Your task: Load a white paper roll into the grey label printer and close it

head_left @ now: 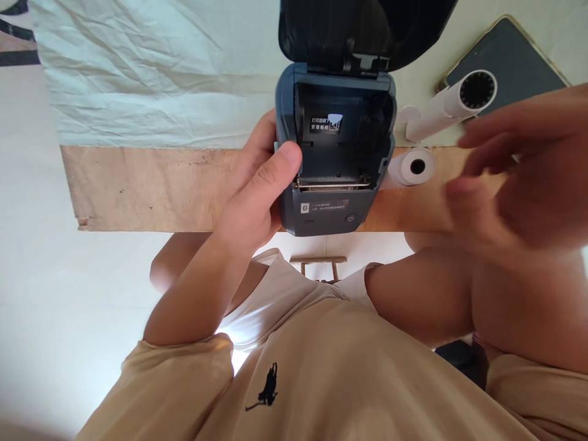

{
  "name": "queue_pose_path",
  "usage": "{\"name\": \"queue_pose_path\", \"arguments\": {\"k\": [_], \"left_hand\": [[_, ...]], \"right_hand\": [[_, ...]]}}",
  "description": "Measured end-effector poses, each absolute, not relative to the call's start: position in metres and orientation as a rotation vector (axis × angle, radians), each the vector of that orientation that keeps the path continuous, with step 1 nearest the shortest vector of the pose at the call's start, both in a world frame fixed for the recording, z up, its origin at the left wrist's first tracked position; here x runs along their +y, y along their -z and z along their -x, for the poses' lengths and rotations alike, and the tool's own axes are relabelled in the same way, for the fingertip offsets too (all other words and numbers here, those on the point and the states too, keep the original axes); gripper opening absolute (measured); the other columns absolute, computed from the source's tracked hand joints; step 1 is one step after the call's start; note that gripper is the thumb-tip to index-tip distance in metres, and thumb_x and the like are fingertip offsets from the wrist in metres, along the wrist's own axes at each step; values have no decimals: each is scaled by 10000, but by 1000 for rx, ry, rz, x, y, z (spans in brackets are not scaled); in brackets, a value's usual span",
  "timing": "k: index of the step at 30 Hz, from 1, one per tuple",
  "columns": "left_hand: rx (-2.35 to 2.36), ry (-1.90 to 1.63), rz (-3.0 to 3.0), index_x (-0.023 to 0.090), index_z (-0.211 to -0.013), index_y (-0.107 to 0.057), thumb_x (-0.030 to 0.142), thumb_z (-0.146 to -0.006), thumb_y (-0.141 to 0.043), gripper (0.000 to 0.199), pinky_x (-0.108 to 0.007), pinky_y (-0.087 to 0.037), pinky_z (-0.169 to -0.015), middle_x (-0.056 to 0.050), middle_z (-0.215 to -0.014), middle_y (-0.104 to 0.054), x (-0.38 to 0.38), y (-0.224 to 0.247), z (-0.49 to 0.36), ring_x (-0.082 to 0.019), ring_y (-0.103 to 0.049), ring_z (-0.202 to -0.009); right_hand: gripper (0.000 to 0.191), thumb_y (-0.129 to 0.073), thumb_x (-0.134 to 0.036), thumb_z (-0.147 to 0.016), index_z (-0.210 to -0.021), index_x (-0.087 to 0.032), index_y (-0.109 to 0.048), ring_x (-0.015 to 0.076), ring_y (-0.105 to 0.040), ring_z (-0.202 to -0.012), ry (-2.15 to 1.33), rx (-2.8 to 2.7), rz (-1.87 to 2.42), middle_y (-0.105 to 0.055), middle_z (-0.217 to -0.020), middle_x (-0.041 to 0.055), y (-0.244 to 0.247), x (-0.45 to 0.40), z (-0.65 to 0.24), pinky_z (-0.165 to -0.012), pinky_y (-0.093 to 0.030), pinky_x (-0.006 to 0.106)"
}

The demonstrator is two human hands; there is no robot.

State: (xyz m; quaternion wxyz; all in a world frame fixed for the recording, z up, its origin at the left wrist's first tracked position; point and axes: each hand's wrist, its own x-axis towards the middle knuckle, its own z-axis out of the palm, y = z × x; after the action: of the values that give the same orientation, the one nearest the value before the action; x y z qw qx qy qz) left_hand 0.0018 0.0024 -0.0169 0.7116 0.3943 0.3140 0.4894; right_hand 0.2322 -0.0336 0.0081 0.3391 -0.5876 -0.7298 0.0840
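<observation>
My left hand [264, 184] grips the left side of a dark blue portable printer [328, 211], its thumb on the rim. The printer's black lid [362, 30] is swung up and its inner compartment shows no roll. At the right my right hand [514, 177] is blurred by motion, its fingers bent, and whether anything is between them cannot be made out. Between the printer and that hand a small white paper roll [417, 166] lies on the wood, and a longer white roll [478, 90] rests behind it.
A dark flat device [505, 58] with a pale edge lies at the back right. A wrinkled pale green cloth [160, 73] covers the back of the wooden table [147, 190]. The table's front edge runs just above my legs.
</observation>
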Motion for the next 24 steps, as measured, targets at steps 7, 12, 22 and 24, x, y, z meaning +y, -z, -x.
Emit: {"name": "queue_pose_path", "arguments": {"k": [7,12,22,24], "left_hand": [[689,-996,-833,245,-1042,-616,376,-817,-582,262,-357,-511,-929,-37,-1120,-654,2,5,6,-317,-510,-1272],[691,-996,-823,227,-1033,-617,410,-767,-646,324,-337,-465,-998,-21,-1132,-662,2,4,5,-342,-416,-1356],[710,-982,-899,302,-1022,-631,367,-824,-552,223,-357,-573,-796,-14,-1055,-671,3,6,7,-295,-588,-1186],[709,-966,-904,303,-1031,-629,377,-816,-560,238,-346,-578,-760,-19,-1000,-681,3,7,8,-293,-618,-1131]], "right_hand": [[349,-576,-333,-761,-1074,-200,-498,66,-549,-779,-42,-2228,1471,-598,-969,27,1,-33,-212,-646,-436,221],[367,-530,-325,-772,-1107,-188,-476,83,-567,-829,-140,-2282,1436,-597,-987,41,1,-33,-212,-664,-454,233],[332,-553,-308,-783,-1078,-165,-502,73,-542,-881,-185,-2238,1475,-566,-1017,45,1,-35,-210,-725,-470,223],[369,-594,-378,-777,-1073,-179,-500,88,-545,-929,-165,-2206,1490,-557,-1031,43,2,-35,-211,-744,-476,229]]}}
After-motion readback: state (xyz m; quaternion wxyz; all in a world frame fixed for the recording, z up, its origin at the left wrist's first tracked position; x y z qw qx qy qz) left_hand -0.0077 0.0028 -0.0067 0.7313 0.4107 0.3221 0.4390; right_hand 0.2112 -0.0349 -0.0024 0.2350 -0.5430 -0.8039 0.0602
